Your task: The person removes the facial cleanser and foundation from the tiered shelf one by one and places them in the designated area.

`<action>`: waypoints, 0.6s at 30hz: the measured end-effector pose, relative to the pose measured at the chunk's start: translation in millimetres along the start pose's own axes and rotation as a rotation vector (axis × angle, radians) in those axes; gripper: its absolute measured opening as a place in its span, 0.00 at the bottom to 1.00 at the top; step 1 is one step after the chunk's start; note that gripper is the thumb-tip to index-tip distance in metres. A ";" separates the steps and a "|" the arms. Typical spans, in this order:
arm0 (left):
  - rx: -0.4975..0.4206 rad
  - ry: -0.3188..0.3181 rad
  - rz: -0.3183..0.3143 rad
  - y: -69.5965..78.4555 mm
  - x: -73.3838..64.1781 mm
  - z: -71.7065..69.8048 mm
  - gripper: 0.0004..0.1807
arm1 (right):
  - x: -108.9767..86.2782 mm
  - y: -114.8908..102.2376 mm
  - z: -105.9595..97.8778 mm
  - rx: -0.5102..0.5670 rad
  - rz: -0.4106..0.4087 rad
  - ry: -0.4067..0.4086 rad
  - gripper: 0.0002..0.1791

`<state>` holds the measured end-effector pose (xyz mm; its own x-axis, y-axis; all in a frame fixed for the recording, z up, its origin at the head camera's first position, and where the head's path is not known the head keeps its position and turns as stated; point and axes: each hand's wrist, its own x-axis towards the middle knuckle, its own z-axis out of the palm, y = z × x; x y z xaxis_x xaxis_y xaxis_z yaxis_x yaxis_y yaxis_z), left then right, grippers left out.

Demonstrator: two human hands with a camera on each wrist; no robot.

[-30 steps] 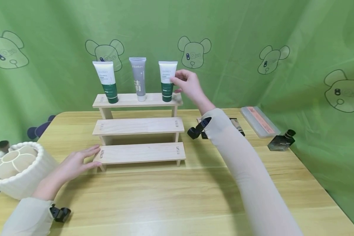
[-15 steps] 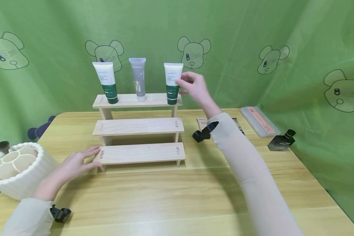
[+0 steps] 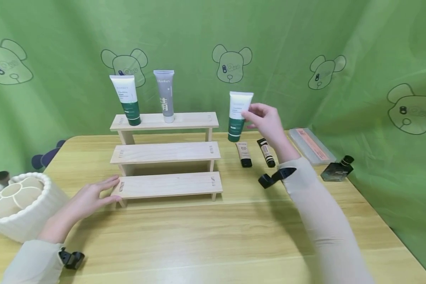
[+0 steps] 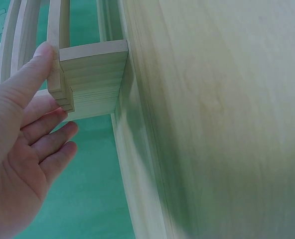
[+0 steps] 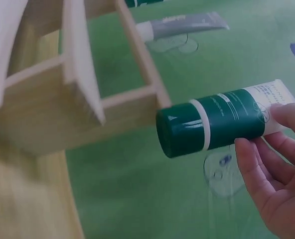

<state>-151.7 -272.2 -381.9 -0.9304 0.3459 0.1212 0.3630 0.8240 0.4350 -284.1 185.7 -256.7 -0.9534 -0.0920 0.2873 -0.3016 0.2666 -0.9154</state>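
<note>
A white and green squeeze tube (image 3: pixel 236 128) hangs upright, cap down, to the right of a three-tier wooden display stand (image 3: pixel 170 185). My right hand (image 3: pixel 268 122) pinches its upper white part between thumb and fingers. In the right wrist view the tube's green cap (image 5: pixel 180 132) points towards the end of the top tier. My left hand (image 3: pixel 88 199) holds the left end of the lowest tier, with the thumb along the front edge and the fingers at the end, as the left wrist view shows. Another white and green tube (image 3: pixel 129 112) and a grey tube (image 3: pixel 165 94) stand on the top tier.
Behind the right hand lie a beige BB cream tube (image 3: pixel 243 152) and a black-capped tube (image 3: pixel 266 152). Further right are a flat clear case (image 3: pixel 309 146) and a dark glass bottle (image 3: pixel 337 170). A white basket (image 3: pixel 39 209) stands at the left. Green cloth hangs behind.
The right hand has lifted its white and green tube off the right end of the top tier and carried it rightward and lower. The left hand has stayed in place.
</note>
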 end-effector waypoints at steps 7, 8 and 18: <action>0.000 0.001 -0.008 -0.9 -0.4 0.7 0.36 | -22.9 29.2 -28.3 -0.067 0.077 0.006 0.22; -0.001 0.001 -0.008 -1.0 -0.6 0.7 0.36 | -25.5 33.9 -32.8 -0.083 0.084 0.002 0.22; -0.018 0.006 0.004 0.7 -0.1 -0.6 0.36 | -52.9 72.7 -87.4 -0.223 0.147 -0.071 0.25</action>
<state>-151.3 -271.9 -381.1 -0.9292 0.3468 0.1279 0.3660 0.8146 0.4501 -256.2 293.8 -313.8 -0.9864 -0.1022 0.1286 -0.1623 0.4856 -0.8590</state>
